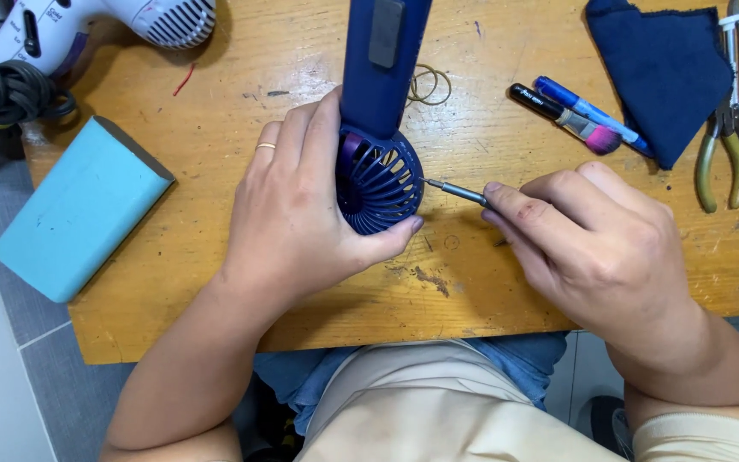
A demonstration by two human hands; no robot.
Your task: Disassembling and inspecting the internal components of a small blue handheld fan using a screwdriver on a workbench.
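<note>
A person seated at a wooden desk (215, 257) worked on a dark blue hair dryer (378, 128), which lay near the middle of the desk with its round, slotted rear grille (378, 184) turned toward the camera and its body running away toward the far edge. The left hand (301, 205), a gold ring on one finger, was closed around the grille end, fingers curled over the left side and the thumb pressed against the lower rim. The right hand (592, 239) was pinched shut on a slim metal screwdriver (455, 192), whose tip met the right edge of the grille; most of the tool's handle was hidden inside the grip.

To the left, a light blue rectangular block (79, 214) lay at an angle, overhanging the desk's edge. A white hair dryer (104, 21) with a coiled black cord (6, 98) rested at the far left corner. Just beyond the blue dryer lay a thin rubber band (429, 84). On the right, well apart from the hands, were a folded dark blue cloth (660, 68), a black marker (545, 107) with a pinkish end and a blue pen (583, 111) lying side by side against the cloth, and a cluster of pliers (733, 120) with greenish handles at the desk's right edge. The person's beige and blue clothing (421, 393) showed below the desk's near edge.
</note>
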